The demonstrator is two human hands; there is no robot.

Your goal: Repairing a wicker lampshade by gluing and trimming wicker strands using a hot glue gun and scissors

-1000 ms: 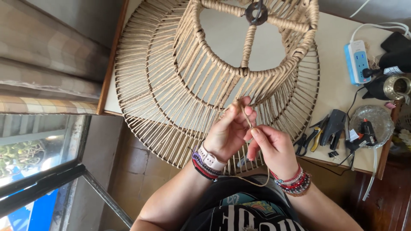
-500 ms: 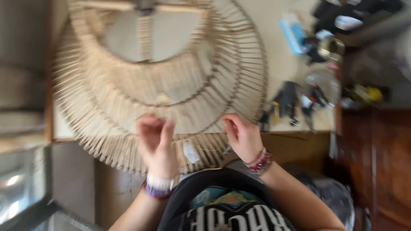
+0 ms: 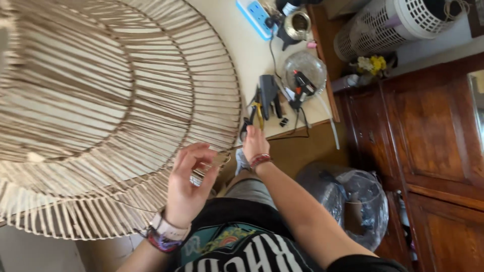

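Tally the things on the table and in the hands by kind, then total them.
Woven rope lampshade: 1
Power strip: 1
Metal cup: 1
Glass bowl: 1
Glue gun: 1
Pliers: 1, at the right hand
Cord: 1, by the left hand
Total: 7

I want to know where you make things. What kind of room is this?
Probably a home craft corner. A big round woven cord lampshade frame lies on a pale worktable, beside a black glue gun and yellow-handled pliers, near a brown wooden cabinet.
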